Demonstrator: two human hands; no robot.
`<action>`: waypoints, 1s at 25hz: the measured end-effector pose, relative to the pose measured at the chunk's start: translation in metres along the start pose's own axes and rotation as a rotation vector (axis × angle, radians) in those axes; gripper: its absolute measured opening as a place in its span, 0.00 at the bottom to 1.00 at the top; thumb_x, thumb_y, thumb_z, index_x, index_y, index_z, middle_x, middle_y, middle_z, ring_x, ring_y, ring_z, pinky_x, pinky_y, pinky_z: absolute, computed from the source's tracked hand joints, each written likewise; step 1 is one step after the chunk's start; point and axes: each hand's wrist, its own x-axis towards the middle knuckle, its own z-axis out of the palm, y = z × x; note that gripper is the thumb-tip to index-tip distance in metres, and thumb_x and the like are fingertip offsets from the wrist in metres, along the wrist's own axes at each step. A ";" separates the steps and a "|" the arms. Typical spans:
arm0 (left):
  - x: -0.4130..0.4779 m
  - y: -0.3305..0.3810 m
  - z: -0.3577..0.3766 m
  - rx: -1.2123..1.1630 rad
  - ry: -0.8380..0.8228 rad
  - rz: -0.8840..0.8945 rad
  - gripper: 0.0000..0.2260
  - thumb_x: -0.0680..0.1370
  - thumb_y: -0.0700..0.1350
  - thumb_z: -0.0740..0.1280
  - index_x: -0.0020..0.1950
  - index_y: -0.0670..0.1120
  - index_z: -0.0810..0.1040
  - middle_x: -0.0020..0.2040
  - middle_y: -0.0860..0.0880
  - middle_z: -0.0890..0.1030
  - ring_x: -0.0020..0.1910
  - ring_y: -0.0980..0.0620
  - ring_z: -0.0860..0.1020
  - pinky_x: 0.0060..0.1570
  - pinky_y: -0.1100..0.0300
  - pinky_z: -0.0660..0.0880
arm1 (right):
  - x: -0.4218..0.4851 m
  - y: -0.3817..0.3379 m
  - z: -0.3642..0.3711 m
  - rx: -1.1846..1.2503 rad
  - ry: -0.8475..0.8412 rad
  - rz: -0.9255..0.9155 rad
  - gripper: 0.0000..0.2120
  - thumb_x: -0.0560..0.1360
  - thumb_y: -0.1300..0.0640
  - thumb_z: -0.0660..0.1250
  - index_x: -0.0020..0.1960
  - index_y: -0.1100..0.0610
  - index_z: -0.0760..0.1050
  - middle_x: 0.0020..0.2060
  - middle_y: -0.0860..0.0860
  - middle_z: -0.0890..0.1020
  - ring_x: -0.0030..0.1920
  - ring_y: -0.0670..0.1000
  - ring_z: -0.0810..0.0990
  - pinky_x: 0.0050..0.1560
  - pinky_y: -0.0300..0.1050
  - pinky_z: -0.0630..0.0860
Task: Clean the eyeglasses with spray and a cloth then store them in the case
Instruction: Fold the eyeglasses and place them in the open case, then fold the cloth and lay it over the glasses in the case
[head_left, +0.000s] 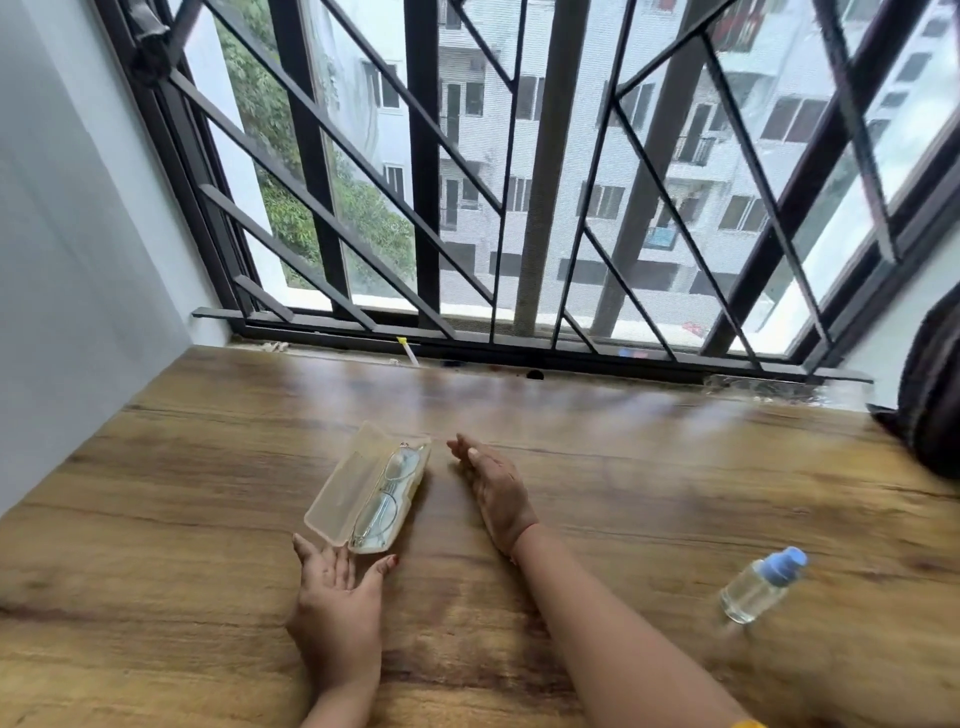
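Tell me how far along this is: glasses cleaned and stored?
Start or end is unclear. The eyeglasses lie in the case, lid open; whether they were cleaned does not show. Nothing is held: the left hand open at the case's near end, the right hand open beside it. The spray bottle sits apart, no cloth visible. Left: at least closing the lid.

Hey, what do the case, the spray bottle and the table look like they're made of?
Case: yellowish plastic, probably; milky and half see-through.
Bottle: clear plastic or glass, cannot tell which; the blue cap looks plastic.
Table: wood grain with a smooth sheen, perhaps laminate; light reflects off it.
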 end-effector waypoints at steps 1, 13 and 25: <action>0.000 0.002 -0.001 -0.014 -0.014 -0.012 0.43 0.66 0.23 0.69 0.75 0.38 0.51 0.66 0.32 0.69 0.62 0.51 0.69 0.58 0.66 0.70 | -0.011 -0.002 -0.003 0.010 0.019 0.016 0.20 0.76 0.59 0.58 0.66 0.64 0.68 0.62 0.60 0.75 0.62 0.51 0.73 0.63 0.41 0.71; 0.005 0.007 -0.020 -0.381 -0.159 -0.313 0.27 0.78 0.42 0.63 0.73 0.37 0.55 0.70 0.37 0.67 0.63 0.61 0.69 0.65 0.60 0.67 | -0.283 -0.098 -0.136 -0.794 0.688 0.060 0.19 0.68 0.69 0.70 0.56 0.54 0.79 0.50 0.45 0.80 0.52 0.45 0.80 0.49 0.32 0.72; -0.077 0.040 0.020 0.139 -0.720 -0.322 0.36 0.56 0.30 0.77 0.63 0.36 0.73 0.51 0.40 0.82 0.49 0.46 0.80 0.52 0.54 0.78 | -0.248 -0.077 -0.108 -0.620 0.768 0.120 0.06 0.66 0.67 0.73 0.34 0.58 0.81 0.29 0.51 0.83 0.30 0.45 0.81 0.31 0.38 0.76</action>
